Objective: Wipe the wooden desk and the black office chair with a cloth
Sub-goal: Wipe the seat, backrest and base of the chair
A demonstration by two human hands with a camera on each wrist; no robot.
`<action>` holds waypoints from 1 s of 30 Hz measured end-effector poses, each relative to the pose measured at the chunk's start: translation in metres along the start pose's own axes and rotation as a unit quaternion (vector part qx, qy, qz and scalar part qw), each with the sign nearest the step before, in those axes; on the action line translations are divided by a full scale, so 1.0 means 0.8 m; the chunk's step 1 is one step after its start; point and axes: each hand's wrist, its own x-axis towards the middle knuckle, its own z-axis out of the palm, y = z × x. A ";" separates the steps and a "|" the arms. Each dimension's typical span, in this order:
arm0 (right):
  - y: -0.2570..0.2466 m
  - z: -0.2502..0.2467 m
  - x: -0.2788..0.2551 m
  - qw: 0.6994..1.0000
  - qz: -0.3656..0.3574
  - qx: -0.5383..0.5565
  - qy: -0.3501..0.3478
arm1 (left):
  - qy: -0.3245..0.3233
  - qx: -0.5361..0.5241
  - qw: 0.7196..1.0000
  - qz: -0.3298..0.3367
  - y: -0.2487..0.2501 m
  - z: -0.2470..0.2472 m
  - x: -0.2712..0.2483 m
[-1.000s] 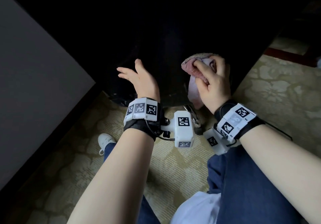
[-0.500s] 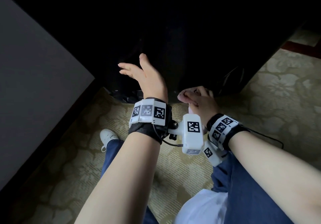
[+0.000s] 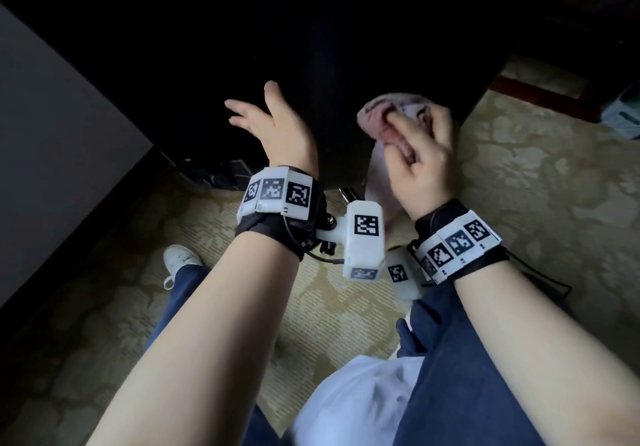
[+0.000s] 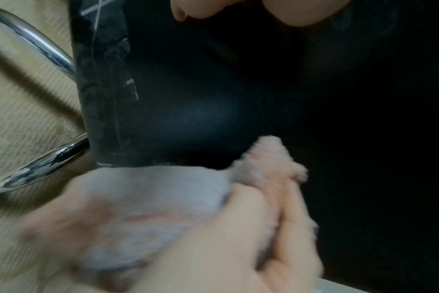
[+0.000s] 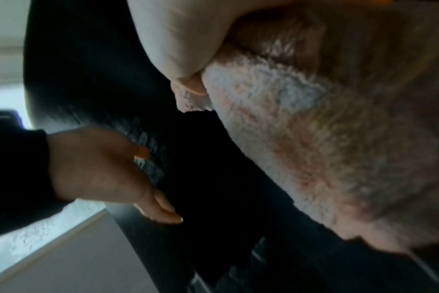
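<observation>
The black office chair fills the dark upper middle of the head view, its back facing me. My right hand grips a bunched pink cloth and presses it against the chair's lower right part. The cloth looks fluffy and fills the right wrist view, with loose fabric hanging below the hand. My left hand is flat, fingers straight, resting against the chair's back to the left of the cloth. In the left wrist view the cloth is blurred beside the chair's black edge.
Chrome chair legs reach over the patterned beige carpet. A grey panel stands at the left. My knees in blue jeans and a white shoe are below. Dark furniture and a teal object sit far right.
My right hand with the cloth went down to the chair's bottom edge, then came back up the chair's back. The left hand stayed flat on the chair.
</observation>
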 end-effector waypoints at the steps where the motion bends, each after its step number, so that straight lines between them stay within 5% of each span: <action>1: 0.003 -0.002 0.005 0.999 -0.014 0.004 0.029 | 0.000 -0.001 1.000 0.000 0.000 0.002 -0.001; 4: 0.023 0.003 0.020 0.997 -0.049 -0.007 0.061 | 0.008 -0.014 1.000 0.001 0.001 0.007 -0.001; 10: 0.058 0.020 0.021 0.995 -0.091 -0.041 -0.026 | 0.057 -0.020 0.998 0.000 0.003 0.026 0.004; 16: 0.097 0.038 -0.018 0.983 -0.044 -0.052 -0.168 | 0.074 -0.018 0.997 0.031 -0.005 0.038 0.009; 22: 0.102 0.036 -0.034 0.940 0.035 -0.098 -0.326 | 0.091 -0.050 0.994 0.030 -0.006 0.046 0.007; 30: 0.069 0.003 -0.013 0.994 -0.043 0.009 -0.104 | 0.075 -0.012 0.997 -0.004 -0.008 0.069 -0.013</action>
